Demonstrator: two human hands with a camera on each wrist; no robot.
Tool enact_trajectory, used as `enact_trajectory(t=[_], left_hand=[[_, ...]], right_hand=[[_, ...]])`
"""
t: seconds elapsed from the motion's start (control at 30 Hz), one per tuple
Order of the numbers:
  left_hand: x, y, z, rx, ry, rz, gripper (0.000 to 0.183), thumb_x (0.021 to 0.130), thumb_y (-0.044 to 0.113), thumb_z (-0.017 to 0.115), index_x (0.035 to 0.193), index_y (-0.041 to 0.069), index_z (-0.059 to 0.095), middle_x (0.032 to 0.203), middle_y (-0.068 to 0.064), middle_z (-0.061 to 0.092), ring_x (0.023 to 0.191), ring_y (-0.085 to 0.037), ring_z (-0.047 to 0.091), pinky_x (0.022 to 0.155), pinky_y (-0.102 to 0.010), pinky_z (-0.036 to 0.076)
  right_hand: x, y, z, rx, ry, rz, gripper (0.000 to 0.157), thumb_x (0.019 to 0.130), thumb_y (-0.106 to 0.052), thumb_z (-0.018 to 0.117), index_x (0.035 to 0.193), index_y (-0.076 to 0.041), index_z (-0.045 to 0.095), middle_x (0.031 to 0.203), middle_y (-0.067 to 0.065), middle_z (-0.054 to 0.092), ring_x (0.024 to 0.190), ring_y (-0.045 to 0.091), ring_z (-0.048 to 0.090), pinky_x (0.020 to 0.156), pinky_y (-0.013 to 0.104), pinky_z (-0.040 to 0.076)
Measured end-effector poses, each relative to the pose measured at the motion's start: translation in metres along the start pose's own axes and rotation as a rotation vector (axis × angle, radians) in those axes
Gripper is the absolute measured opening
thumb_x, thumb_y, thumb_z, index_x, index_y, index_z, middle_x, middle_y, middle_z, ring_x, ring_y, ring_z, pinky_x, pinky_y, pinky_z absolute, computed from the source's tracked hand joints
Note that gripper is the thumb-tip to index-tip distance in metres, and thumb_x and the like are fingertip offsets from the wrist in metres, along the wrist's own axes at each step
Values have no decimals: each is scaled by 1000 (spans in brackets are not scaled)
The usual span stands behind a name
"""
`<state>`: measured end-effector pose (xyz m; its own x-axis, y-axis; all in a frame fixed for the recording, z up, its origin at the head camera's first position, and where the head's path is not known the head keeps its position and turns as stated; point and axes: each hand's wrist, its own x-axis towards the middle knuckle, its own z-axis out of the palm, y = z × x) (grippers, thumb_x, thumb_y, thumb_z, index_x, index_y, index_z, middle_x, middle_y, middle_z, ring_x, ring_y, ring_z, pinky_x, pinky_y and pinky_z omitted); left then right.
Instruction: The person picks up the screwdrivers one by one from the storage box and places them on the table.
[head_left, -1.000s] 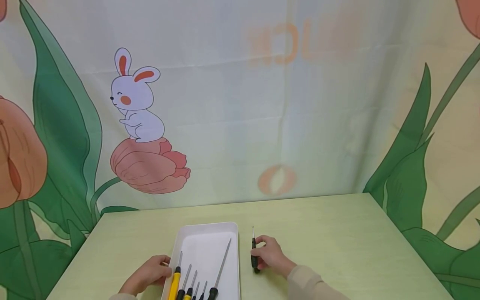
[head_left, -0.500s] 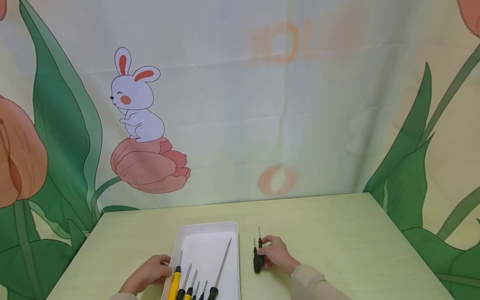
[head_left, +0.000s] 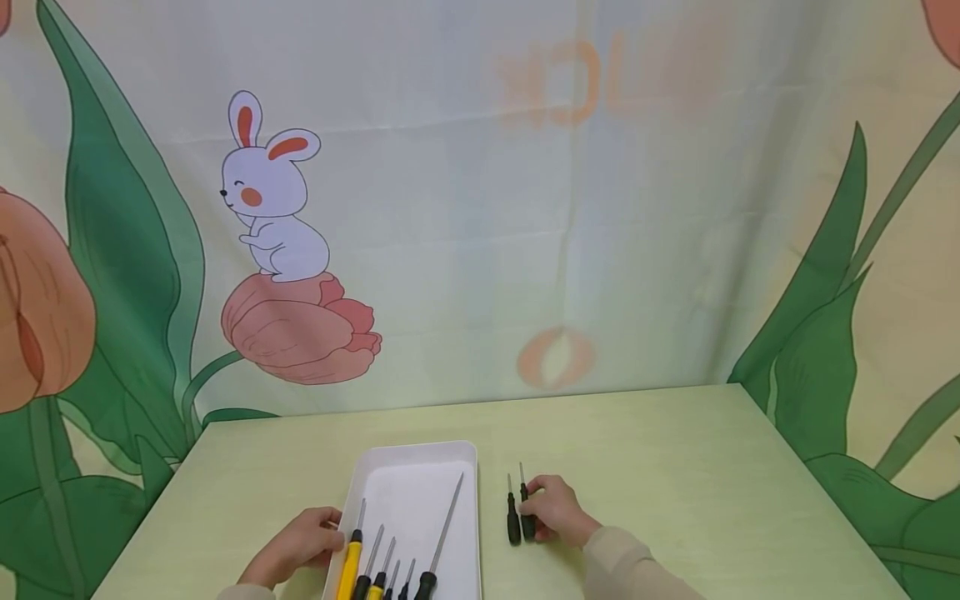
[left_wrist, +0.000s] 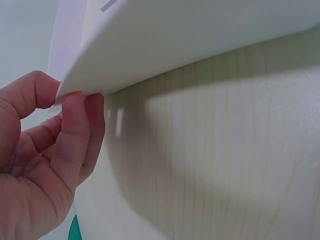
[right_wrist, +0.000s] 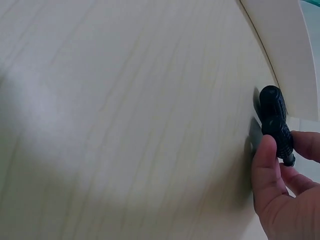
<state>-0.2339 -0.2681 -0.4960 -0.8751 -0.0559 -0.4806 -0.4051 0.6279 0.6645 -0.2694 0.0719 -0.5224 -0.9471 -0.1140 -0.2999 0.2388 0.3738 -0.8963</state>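
Observation:
My left hand (head_left: 303,537) pinches the left rim of a white tray (head_left: 420,454); the left wrist view shows thumb and fingers on either side of its edge. Just right of the tray, a small black screwdriver (head_left: 513,521) lies on the table, its thin shaft pointing away from me. Beside it, my right hand (head_left: 557,510) holds a second black screwdriver (head_left: 528,527) by the handle between thumb and fingers. In the right wrist view, the held screwdriver (right_wrist: 277,132) partly covers the lying screwdriver (right_wrist: 272,97).
Inside the tray lie several screwdrivers: a yellow-handled screwdriver (head_left: 348,568) at the left, smaller ones in the middle and a long-shafted black screwdriver (head_left: 426,583) at the right. The light wooden table (head_left: 637,450) reaches back to a printed curtain (head_left: 450,250) with a rabbit and tulips.
One black screwdriver now lies free on the table, where the two were together in my right hand. The right hand has shifted slightly right with the other. My left hand stays on the tray.

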Motion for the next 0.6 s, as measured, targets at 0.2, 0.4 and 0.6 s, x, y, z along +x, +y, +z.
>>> enact_trajectory(t=[0.2,0.4,0.6], left_hand=[[-1,0,0,-1,3,0,37,74,7,55,109,-6,51,88,-12,55,69,-16,52,65,-30,50],[0,0,1,1,7,2,37,74,7,55,108,-6,51,88,-12,56,70,-16,51,65,-29,49],[0,0,0,-1,7,2,37,73,6,55,107,-6,51,88,-12,56,70,-16,52,66,-29,50]], right_hand=[[-3,-3,0,-47,33,-1,20,72,0,58,91,2,52,68,8,56,40,9,44,38,22,43],[-3,-7,0,-134,58,-10,16,72,0,58,87,2,54,73,9,56,44,11,48,39,23,45],[-4,-8,1,-168,49,-17,12,72,0,58,84,2,54,72,8,55,43,11,48,40,23,45]])
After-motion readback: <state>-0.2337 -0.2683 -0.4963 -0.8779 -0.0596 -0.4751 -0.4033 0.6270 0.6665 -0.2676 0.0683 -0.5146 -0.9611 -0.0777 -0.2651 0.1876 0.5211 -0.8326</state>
